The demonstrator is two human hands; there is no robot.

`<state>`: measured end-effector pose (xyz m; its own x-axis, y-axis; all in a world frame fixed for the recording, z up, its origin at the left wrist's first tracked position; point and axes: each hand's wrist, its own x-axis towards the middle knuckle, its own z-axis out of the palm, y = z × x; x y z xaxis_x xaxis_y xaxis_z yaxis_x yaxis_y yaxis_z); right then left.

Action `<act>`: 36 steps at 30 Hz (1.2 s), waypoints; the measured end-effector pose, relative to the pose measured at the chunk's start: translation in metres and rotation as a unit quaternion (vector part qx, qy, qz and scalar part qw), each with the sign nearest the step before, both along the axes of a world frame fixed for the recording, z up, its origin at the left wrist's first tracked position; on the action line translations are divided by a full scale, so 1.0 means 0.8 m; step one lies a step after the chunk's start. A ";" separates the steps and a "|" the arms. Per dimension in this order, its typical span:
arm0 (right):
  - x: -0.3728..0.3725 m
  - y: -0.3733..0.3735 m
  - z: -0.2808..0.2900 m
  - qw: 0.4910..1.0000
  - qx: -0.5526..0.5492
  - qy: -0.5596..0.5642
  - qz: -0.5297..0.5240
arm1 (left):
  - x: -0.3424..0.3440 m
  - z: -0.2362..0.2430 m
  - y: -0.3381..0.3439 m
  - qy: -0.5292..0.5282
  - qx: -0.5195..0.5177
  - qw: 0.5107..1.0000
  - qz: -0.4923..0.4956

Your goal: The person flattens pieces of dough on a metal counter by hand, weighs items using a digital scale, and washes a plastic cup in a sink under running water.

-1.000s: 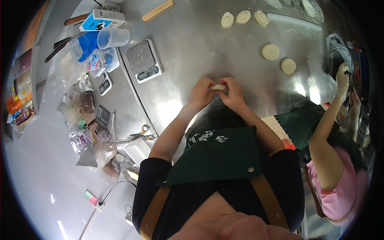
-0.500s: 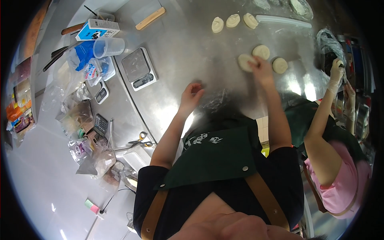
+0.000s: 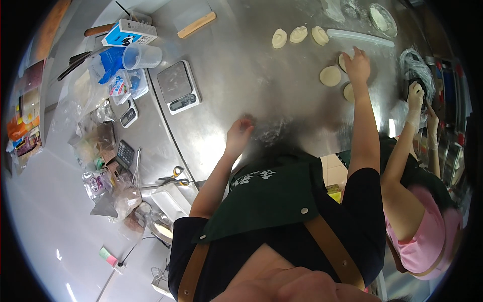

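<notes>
My right hand [image 3: 357, 68] is open over the steel table, fingers stretched toward a long white rod [image 3: 361, 38], perhaps a rolling pin, but apart from it. Beneath its fingers and wrist, two round dough pieces [image 3: 342, 62] are partly hidden. Just left of it lies a flat dough round [image 3: 330, 76]. Farther off sit three folded dough pieces [image 3: 299, 34] in a row beside the rod. My left hand [image 3: 239, 136] hovers near the table's front edge, empty, with loosely bent fingers apart. Next to it is a floury smear on the metal.
A kitchen scale [image 3: 179, 88] stands left, near a clear plastic cup [image 3: 142, 56] and a carton [image 3: 130, 33]. A wooden-handled scraper [image 3: 196, 25] and scissors [image 3: 175, 175] lie nearby. A flour bowl [image 3: 383, 20] is far right. At right, a gloved co-worker's hands [image 3: 415, 95] work by a plastic-covered container.
My right hand has left the dough round, now beside the others, and moved up and right toward the white rod. My left hand has stayed nearly in place. The view has shifted slightly.
</notes>
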<state>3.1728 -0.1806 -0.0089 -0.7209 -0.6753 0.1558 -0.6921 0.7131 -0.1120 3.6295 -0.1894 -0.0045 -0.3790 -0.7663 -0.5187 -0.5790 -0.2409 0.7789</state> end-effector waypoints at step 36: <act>0.318 0.113 0.015 0.894 -0.128 -0.277 0.328 | -0.029 -0.001 0.027 0.041 -0.099 0.975 -0.197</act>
